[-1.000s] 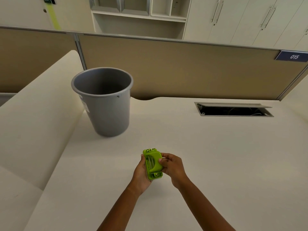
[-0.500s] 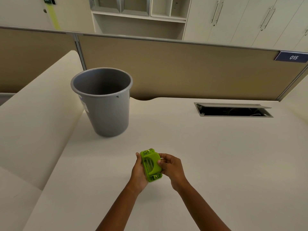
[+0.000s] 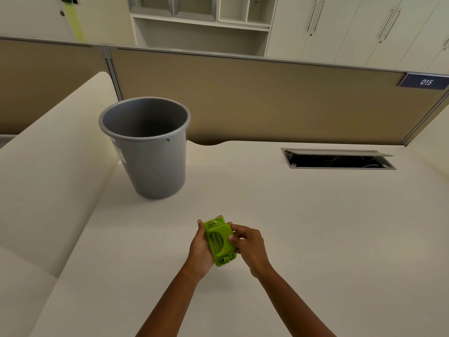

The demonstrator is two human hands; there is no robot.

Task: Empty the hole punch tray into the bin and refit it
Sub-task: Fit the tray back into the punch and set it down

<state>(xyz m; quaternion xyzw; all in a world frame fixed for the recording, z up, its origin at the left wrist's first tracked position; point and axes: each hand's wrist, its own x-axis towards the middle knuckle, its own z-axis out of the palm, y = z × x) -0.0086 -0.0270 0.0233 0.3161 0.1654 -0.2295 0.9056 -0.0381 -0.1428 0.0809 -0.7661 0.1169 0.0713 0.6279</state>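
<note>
1. Over the desk [image 3: 315,227], left hand [image 3: 200,249] is cupping the green hole punch [image 3: 220,242], underside up.
2. Right hand [image 3: 250,244] is curling fingers onto its tray.
3. I'd be carrying it over the grey bin [image 3: 145,147] before prying.

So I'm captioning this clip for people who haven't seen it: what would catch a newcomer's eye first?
The small bright green plastic hole punch, held underside up between the left hand and right hand low over the cream desk. Next, the round grey plastic bin standing upright behind and to the left, then the open cable hatch at back right.
</note>
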